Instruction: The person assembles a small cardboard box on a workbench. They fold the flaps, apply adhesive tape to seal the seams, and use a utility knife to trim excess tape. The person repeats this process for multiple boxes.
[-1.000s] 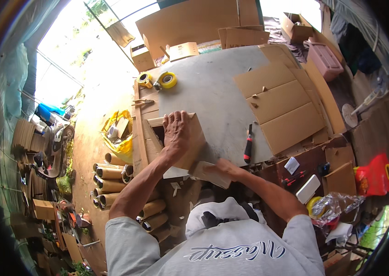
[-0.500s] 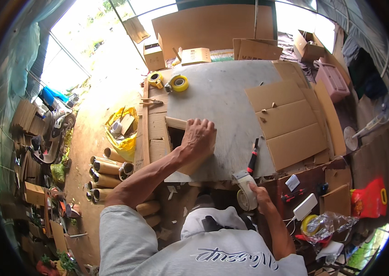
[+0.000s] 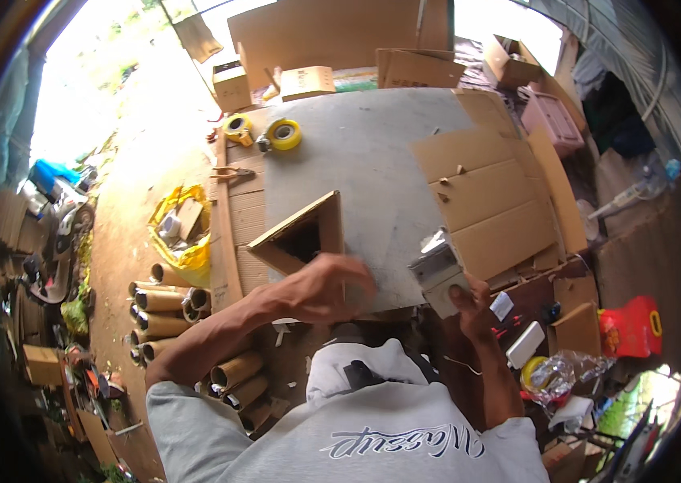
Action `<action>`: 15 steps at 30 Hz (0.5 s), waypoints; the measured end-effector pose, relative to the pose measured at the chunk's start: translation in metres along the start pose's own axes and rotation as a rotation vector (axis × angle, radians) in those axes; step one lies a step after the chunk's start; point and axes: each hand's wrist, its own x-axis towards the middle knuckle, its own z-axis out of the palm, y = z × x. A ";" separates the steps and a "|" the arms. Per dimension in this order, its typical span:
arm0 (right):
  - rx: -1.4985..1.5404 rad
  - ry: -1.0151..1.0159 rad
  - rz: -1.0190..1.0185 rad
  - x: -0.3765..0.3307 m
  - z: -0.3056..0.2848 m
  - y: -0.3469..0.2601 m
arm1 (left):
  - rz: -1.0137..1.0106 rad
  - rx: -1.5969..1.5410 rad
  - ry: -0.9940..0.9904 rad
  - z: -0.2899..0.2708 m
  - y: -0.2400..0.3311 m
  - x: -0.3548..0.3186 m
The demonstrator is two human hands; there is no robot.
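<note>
A small open cardboard box [image 3: 326, 225] stands near the front of the grey table, its dark inside showing through a triangular mouth. My left hand [image 3: 328, 286] lies across its near side. Motion smears those fingers, so whether they grip the cardboard is unclear. At the table's front right, my right hand [image 3: 473, 302] is closed round a light grey tape dispenser [image 3: 439, 283], raised with its metal end toward the table.
Flat cardboard sheets [image 3: 493, 189] cover the table's right side. At the far left are yellow tape rolls [image 3: 284, 134] and pliers [image 3: 233, 173]. Cardboard tubes [image 3: 159, 302] and a yellow bag [image 3: 191, 253] lie left of the table. A white power bank [image 3: 525, 344] sits at right.
The box has turned, its mouth now triangular. My left hand has moved toward me, to the box's near side. My right hand has lifted the tape dispenser up toward the table.
</note>
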 end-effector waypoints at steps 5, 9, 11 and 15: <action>-0.318 -0.139 -0.224 0.020 0.014 -0.031 | 0.069 -0.072 0.383 -0.028 -0.011 0.022; -0.398 -0.198 -0.373 0.037 0.035 -0.054 | -0.067 -0.343 0.221 -0.042 -0.006 0.038; -0.420 -0.201 -0.364 0.045 0.043 -0.062 | -0.036 -0.363 0.145 -0.057 -0.010 0.040; -0.348 -0.162 -0.178 0.059 0.067 -0.080 | 0.024 -0.282 0.304 -0.077 -0.013 0.043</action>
